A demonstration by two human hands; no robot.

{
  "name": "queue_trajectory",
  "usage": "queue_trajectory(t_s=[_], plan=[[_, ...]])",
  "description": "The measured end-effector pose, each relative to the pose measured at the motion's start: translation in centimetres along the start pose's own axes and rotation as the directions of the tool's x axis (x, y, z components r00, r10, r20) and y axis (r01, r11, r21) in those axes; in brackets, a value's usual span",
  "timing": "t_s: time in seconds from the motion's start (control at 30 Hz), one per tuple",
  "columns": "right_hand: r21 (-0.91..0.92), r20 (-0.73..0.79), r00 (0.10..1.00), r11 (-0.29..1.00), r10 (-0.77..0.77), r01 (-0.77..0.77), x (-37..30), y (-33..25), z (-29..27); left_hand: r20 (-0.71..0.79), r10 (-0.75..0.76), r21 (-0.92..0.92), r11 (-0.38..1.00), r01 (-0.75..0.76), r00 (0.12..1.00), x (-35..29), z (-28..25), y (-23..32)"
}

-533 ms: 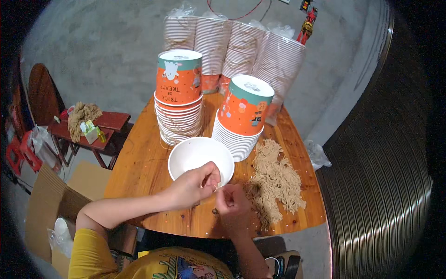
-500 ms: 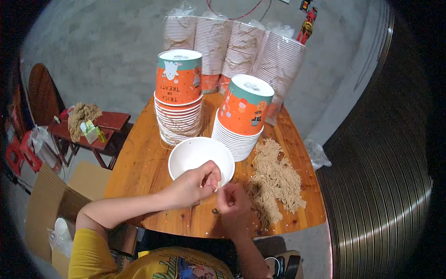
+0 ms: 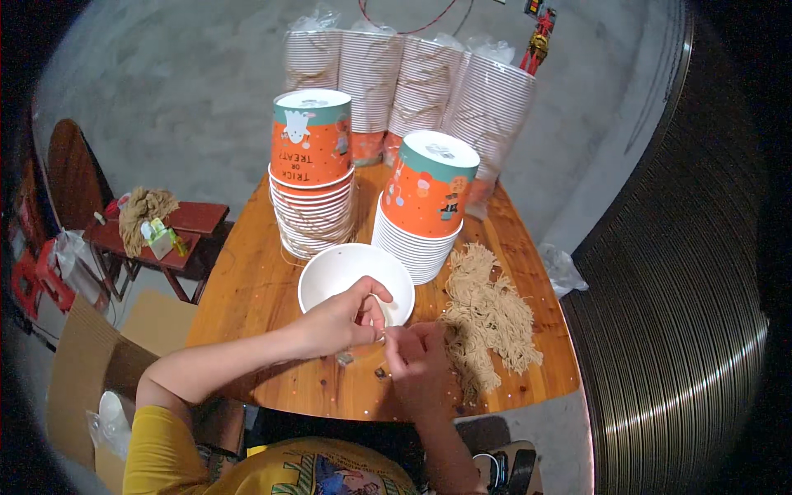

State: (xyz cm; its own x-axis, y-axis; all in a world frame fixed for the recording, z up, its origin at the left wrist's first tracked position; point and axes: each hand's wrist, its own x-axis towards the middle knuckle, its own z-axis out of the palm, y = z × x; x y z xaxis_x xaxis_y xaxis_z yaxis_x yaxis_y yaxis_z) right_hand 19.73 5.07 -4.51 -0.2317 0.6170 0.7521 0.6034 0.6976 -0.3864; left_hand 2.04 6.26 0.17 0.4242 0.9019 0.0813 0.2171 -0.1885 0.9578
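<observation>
A white paper bucket (image 3: 326,276) lies with its open mouth toward me at the middle of the table. Across its near rim reaches my left hand (image 3: 342,320), thumb and fingers curled in a pinch. My right hand (image 3: 415,356) is pinched too, and its fingertips meet the left ones just below the rim. Whatever lies between them is too small to make out. Right of my right hand is a heap of tan cords (image 3: 491,322). Behind the bucket stand two upside-down stacks of orange and green printed buckets, a left stack (image 3: 312,148) wound with cord and a right stack (image 3: 427,198).
Several tall bucket stacks in clear plastic (image 3: 371,78) line the table's far end. The wooden table (image 3: 247,330) carries small scraps. Left are a cardboard box (image 3: 82,363) and a red bench (image 3: 198,216) with more cord. A ribbed dark shutter (image 3: 668,330) is at the right.
My left fingers have loosened and spread a little, with the index finger lifted. The right hand stays close by, still pinched. The view has shifted slightly.
</observation>
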Motion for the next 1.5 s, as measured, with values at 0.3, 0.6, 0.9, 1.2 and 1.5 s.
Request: queue_trajectory(t_s=[0.3, 0.6, 0.9, 1.2, 1.5], plan=[[-0.058, 0.157, 0.978, 0.988, -0.135, 0.146, 2.6, -0.4, -1.4, -0.057, 0.025, 0.101, 0.995, -0.020, 0.998, -0.2, 0.3, -0.1], [0.535, 0.526, 0.781, 0.584, 0.335, -0.611, 2.8, 1.5, -1.5, -0.055, 0.032, 0.125, 0.992, -0.025, 0.998, -0.4, 0.2, 0.5], [0.274, 0.174, 0.976, 0.946, 0.128, -0.173, 1.6, 0.0, -1.1, -0.022, 0.047, 0.141, 0.989, -0.043, 0.999, -0.2, 0.0, -0.3], [0.480, 0.316, 0.848, 0.699, 0.426, -0.530, 1.1, -0.1, -1.3, -0.026, -0.011, 0.208, 0.978, 0.016, 1.000, -0.7, 0.4, 0.6], [0.379, 0.247, 0.881, 0.796, 0.404, -0.472, -0.3, 0.2, -1.1, -0.087, 0.151, 0.446, 0.890, -0.097, 0.985, -0.8, 0.6, 0.4]])
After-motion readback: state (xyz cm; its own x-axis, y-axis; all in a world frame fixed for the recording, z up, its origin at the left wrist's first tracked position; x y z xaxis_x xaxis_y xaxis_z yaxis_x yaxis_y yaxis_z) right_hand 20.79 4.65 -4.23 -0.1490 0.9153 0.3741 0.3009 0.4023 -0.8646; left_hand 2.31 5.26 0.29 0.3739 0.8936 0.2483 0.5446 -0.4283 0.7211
